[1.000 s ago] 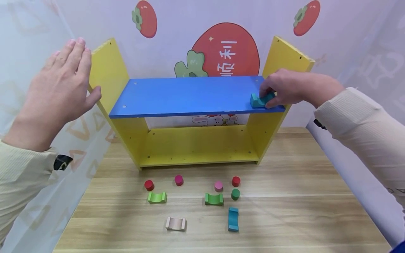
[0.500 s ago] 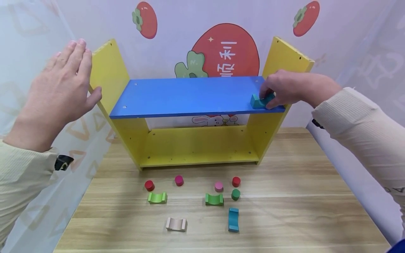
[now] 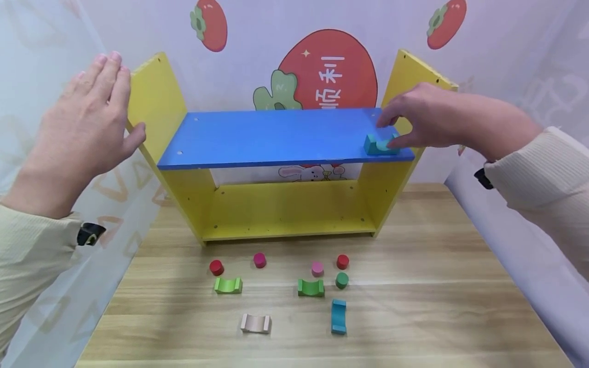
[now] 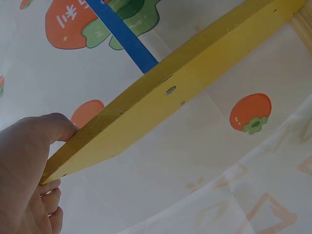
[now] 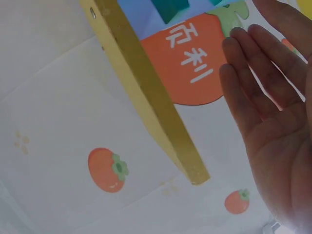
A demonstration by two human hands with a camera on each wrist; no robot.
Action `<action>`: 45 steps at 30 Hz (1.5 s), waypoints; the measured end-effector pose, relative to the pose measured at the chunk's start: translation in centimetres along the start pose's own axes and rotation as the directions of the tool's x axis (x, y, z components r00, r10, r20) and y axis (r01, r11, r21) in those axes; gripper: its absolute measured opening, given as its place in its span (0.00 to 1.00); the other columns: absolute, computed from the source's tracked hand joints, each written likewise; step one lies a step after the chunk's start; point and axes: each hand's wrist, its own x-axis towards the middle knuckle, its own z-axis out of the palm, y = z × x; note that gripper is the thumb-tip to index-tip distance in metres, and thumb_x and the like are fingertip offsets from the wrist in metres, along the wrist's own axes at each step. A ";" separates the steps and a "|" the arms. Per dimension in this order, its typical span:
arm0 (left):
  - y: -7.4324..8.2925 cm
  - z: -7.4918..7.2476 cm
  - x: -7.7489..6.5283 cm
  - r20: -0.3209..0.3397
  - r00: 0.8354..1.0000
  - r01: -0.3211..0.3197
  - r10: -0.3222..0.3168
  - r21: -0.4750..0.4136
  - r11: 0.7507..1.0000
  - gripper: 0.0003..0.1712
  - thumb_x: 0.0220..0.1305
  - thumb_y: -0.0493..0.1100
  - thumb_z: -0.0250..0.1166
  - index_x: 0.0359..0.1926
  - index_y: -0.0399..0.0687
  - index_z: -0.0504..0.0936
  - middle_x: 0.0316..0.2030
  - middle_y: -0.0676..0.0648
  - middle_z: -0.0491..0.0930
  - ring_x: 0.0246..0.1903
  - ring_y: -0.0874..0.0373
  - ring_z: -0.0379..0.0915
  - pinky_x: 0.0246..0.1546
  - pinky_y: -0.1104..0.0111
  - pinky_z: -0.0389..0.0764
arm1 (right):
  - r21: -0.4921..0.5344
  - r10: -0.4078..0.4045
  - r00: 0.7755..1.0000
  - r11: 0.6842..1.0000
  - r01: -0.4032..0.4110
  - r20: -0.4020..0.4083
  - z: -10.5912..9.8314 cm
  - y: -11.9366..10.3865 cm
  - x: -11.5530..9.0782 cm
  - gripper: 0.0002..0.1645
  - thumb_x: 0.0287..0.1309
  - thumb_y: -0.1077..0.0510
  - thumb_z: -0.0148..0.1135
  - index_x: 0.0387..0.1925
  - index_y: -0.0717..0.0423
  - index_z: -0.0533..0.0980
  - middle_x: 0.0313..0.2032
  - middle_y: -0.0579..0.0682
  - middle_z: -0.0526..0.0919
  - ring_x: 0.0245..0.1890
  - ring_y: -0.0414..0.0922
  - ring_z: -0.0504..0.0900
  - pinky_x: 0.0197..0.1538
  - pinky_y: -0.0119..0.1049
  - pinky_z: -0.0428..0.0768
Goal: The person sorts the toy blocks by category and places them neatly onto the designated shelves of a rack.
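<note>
My left hand [image 3: 89, 117] lies against the yellow left side panel [image 3: 158, 94], fingers straight and thumb spread toward its front edge. In the left wrist view that panel [image 4: 141, 107] passes between thumb and fingers. My right hand [image 3: 430, 115] is above the right end of the blue shelf [image 3: 271, 135], thumb and fingers parted. Beneath it a teal arch-cut block [image 3: 375, 145] sits on the shelf near the front edge, its hollow facing up; the thumb partly covers it. The right wrist view shows the right hand [image 5: 273, 92] with spread fingers, apart from the teal block [image 5: 170, 9].
On the wooden table [image 3: 442, 296] before the yellow lower board [image 3: 285, 209] lie several small cylinders, such as a red one [image 3: 217, 267] and a green one [image 3: 342, 280]. Near them are arch-cut blocks: light green [image 3: 228, 285], green [image 3: 311, 288], beige [image 3: 255, 323], blue [image 3: 338, 317].
My right hand has let go of the teal block and lifted slightly up and to the right. The block stays on the shelf. My left hand keeps its place at the panel.
</note>
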 end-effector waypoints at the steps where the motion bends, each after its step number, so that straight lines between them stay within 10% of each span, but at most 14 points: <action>1: -0.1 0.0 0.0 -0.001 1.000 -0.001 0.001 -0.005 1.000 0.51 0.69 0.43 0.60 0.80 0.22 0.44 0.82 0.25 0.43 0.83 0.31 0.40 0.84 0.41 0.44 | 0.001 -0.023 1.000 1.000 0.023 -0.012 0.1 -0.3 -0.2 0.35 0.54 0.53 0.82 0.64 0.55 0.82 0.59 0.60 0.87 0.56 0.60 0.85 0.57 0.58 0.89; 17: -0.1 0.2 0.0 -0.002 1.000 0.007 -0.007 -0.016 1.000 0.50 0.70 0.43 0.59 0.80 0.23 0.44 0.83 0.27 0.41 0.84 0.33 0.37 0.85 0.41 0.43 | 0.108 -0.259 0.966 0.961 0.256 0.019 7.7 -6.2 -2.7 0.31 0.53 0.56 0.83 0.59 0.51 0.85 0.58 0.52 0.88 0.58 0.54 0.88 0.53 0.47 0.92; 32: -0.1 0.2 0.0 0.015 1.000 0.011 -0.010 -0.010 1.000 0.50 0.71 0.43 0.58 0.81 0.23 0.42 0.83 0.28 0.39 0.84 0.34 0.36 0.85 0.42 0.42 | 0.079 -0.529 0.836 0.848 0.523 0.146 16.8 -11.1 -3.1 0.26 0.54 0.57 0.82 0.56 0.50 0.85 0.55 0.47 0.89 0.56 0.45 0.87 0.53 0.33 0.90; 45: -0.1 0.2 0.0 0.039 0.999 0.028 -0.027 -0.013 1.000 0.50 0.72 0.43 0.58 0.81 0.24 0.41 0.83 0.28 0.37 0.84 0.34 0.34 0.84 0.42 0.41 | -0.139 -0.718 0.695 0.684 0.716 0.044 24.2 -13.7 -4.0 0.23 0.43 0.53 0.87 0.42 0.45 0.84 0.39 0.38 0.85 0.38 0.35 0.79 0.44 0.23 0.82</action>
